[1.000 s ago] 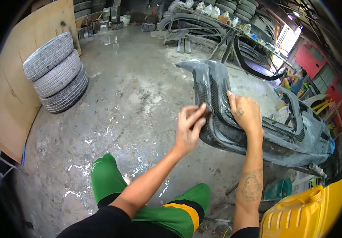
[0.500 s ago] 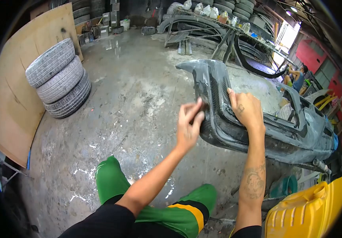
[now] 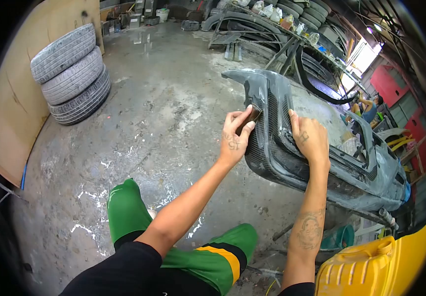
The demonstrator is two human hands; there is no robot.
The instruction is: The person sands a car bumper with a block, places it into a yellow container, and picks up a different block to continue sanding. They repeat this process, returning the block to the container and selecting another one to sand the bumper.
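Observation:
A grey and black car bumper (image 3: 316, 170) with carbon-fibre-patterned parts lies across a stand, its end pointing up and toward the far side. My left hand (image 3: 235, 140) pinches a dark brown piece, which looks like folded sandpaper (image 3: 255, 113), between thumb and fingers. That piece is against the left edge of the bumper's raised end. Over the inner edge of the same end, my right hand (image 3: 310, 140) is curled with the thumb along the surface, gripping the bumper. The undersides of the right fingers are hidden.
Stacked tyres (image 3: 72, 74) stand at left against a plywood sheet (image 3: 13, 103). A yellow jerrycan (image 3: 358, 269) and a teal bucket (image 3: 338, 238) are at lower right. Behind the bumper is a cluttered workbench (image 3: 292, 34); another person (image 3: 368, 104) sits at far right.
My left hand has moved up along the bumper's edge, and the brown piece now shows more plainly. My right hand keeps its place on the bumper. The view has shifted slightly.

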